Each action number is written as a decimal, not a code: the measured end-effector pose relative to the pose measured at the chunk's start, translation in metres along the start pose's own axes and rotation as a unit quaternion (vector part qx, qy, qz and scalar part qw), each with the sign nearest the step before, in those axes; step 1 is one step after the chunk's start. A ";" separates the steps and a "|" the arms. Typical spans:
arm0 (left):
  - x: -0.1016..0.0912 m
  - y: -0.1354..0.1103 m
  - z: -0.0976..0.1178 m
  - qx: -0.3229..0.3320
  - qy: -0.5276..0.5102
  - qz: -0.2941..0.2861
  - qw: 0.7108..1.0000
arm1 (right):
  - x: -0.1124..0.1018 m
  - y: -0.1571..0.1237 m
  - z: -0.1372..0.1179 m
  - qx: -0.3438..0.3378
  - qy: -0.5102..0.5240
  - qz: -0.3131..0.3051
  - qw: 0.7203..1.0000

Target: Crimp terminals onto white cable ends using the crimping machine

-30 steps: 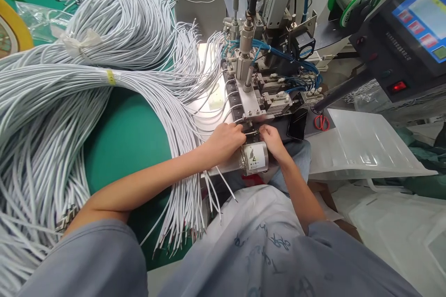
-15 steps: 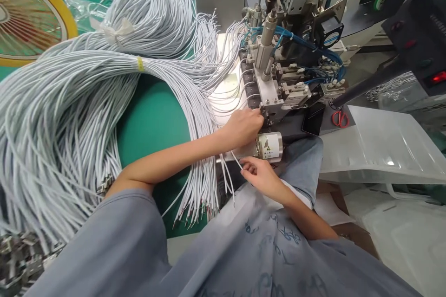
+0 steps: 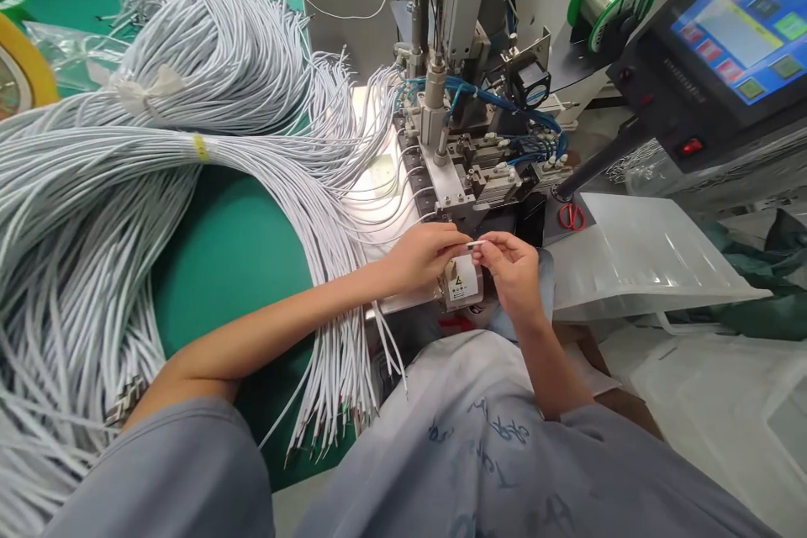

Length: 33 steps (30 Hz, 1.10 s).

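Between my two hands is the end of a white cable point(image 3: 474, 244), pinched from both sides. The fingers of my left hand point(image 3: 429, 254) are closed on it. From the right, my right hand point(image 3: 512, 265) grips its tip between thumb and fingers. Just below my hands sits a small round container point(image 3: 464, 279) with a white label. The metal fixture of a machine point(image 3: 447, 185) stands right behind them, with several white cables running into its dark clamp row point(image 3: 424, 181). Under my left forearm, a fan of loose cable ends point(image 3: 334, 353) hangs over the table edge.
Large bundles of white cables point(image 3: 220, 50) cover much of the green table point(image 3: 233, 227). At the right are a touchscreen point(image 3: 750, 25), a solder wire spool point(image 3: 602, 0), red-handled scissors point(image 3: 572, 217) and a translucent plastic tray point(image 3: 656, 256). Part of a yellow fan point(image 3: 29, 59) shows at the left.
My right hand has moved up to meet my left, bringing a cable end between them. My left hand has come away from the fixture's front. The view has turned right, showing the touchscreen.
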<state>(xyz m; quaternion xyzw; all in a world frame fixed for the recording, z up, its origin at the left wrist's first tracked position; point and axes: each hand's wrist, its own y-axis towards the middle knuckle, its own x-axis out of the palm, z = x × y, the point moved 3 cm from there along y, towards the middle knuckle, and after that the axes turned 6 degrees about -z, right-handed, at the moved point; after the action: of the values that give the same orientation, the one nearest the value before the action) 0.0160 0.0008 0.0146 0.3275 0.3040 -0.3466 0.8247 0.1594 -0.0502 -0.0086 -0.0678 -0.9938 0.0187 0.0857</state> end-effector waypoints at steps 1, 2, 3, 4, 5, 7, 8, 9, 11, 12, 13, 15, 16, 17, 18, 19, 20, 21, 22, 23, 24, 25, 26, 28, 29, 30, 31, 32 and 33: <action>-0.001 0.000 0.000 -0.005 -0.008 0.000 1.000 | 0.002 0.001 0.001 0.001 0.019 -0.010 1.000; -0.001 0.000 0.000 -0.010 -0.014 0.002 1.000 | 0.003 0.001 0.002 0.000 0.029 -0.021 0.999; -0.002 0.000 0.001 -0.012 -0.020 0.002 1.000 | 0.004 0.001 0.003 -0.005 0.029 -0.033 0.999; -0.002 0.000 0.002 -0.011 -0.029 0.002 1.000 | 0.005 0.002 0.003 -0.016 0.020 -0.042 0.999; -0.002 -0.001 0.002 -0.006 -0.039 0.001 0.999 | 0.006 0.002 0.003 -0.034 0.004 -0.048 0.998; 0.000 -0.002 0.003 0.007 -0.061 0.006 0.998 | 0.006 0.002 0.001 -0.084 -0.036 -0.044 0.995; 0.001 -0.002 0.003 0.012 -0.069 0.012 0.998 | 0.007 0.002 0.000 -0.109 -0.058 -0.034 0.992; 0.002 -0.002 0.003 0.015 -0.073 0.017 0.997 | 0.007 0.001 0.000 -0.130 -0.080 -0.023 0.988; 0.003 -0.003 0.002 0.013 -0.070 0.029 0.997 | 0.008 -0.001 -0.002 -0.157 -0.135 0.005 0.978; 0.004 -0.003 0.002 0.009 -0.064 0.035 0.997 | 0.008 -0.002 -0.003 -0.167 -0.171 0.020 0.971; 0.004 -0.003 0.002 0.004 -0.058 0.042 0.997 | 0.009 -0.004 -0.005 -0.177 -0.210 0.036 0.961; 0.003 -0.004 0.002 -0.010 -0.047 0.059 0.997 | 0.010 -0.007 -0.009 -0.201 -0.278 0.061 0.937; 0.002 -0.004 0.002 -0.015 -0.042 0.064 0.997 | 0.010 -0.008 -0.011 -0.209 -0.298 0.066 0.929; 0.002 -0.004 0.002 -0.016 -0.037 0.067 0.997 | 0.010 -0.008 -0.013 -0.208 -0.305 0.064 0.927; 0.001 -0.003 0.003 -0.014 -0.031 0.068 0.997 | 0.010 -0.007 -0.013 -0.200 -0.299 0.058 0.931; 0.000 -0.003 0.003 -0.010 -0.025 0.070 0.997 | 0.009 -0.006 -0.013 -0.186 -0.285 0.048 0.939; 0.000 -0.003 0.003 -0.007 -0.021 0.071 0.997 | 0.009 -0.005 -0.013 -0.168 -0.268 0.037 0.948; 0.000 -0.002 0.004 -0.005 -0.020 0.074 0.997 | 0.008 -0.004 -0.012 -0.150 -0.249 0.030 0.956; -0.001 -0.002 0.004 -0.005 -0.023 0.079 0.997 | 0.008 -0.003 -0.010 -0.136 -0.228 0.026 0.964; 0.000 -0.002 0.004 -0.006 -0.029 0.084 0.996 | 0.009 -0.002 -0.008 -0.126 -0.203 0.026 0.971; 0.000 -0.002 0.004 -0.006 -0.036 0.089 0.995 | 0.010 -0.002 -0.005 -0.119 -0.176 0.027 0.977; 0.001 -0.003 0.004 -0.005 -0.040 0.092 0.995 | 0.012 -0.002 -0.003 -0.112 -0.148 0.031 0.982; 0.001 -0.003 0.005 -0.003 -0.036 0.095 0.995 | 0.014 -0.003 0.000 -0.108 -0.126 0.039 0.985; 0.002 -0.004 0.006 0.005 0.011 0.094 0.996 | 0.017 -0.005 0.003 -0.115 -0.123 0.061 0.984; 0.001 -0.005 0.007 0.014 0.060 0.090 0.994 | 0.018 -0.005 0.002 -0.129 -0.146 0.075 0.978; 0.000 -0.005 0.008 0.030 0.123 0.082 0.989 | 0.017 -0.005 0.001 -0.147 -0.180 0.084 0.969; -0.002 -0.005 0.009 0.054 0.194 0.072 0.977 | 0.016 -0.004 -0.002 -0.164 -0.216 0.082 0.959; -0.003 -0.004 0.010 0.084 0.263 0.062 0.959 | 0.014 -0.002 -0.004 -0.174 -0.246 0.067 0.951; -0.004 -0.004 0.011 0.116 0.321 0.050 0.939 | 0.011 0.001 -0.006 -0.173 -0.267 0.043 0.947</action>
<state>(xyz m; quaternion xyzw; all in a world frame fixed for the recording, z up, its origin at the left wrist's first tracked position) 0.0135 -0.0082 0.0233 0.5292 0.4935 -0.2140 0.6562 0.1495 -0.0475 -0.0008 -0.1164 -0.9644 -0.1328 -0.1969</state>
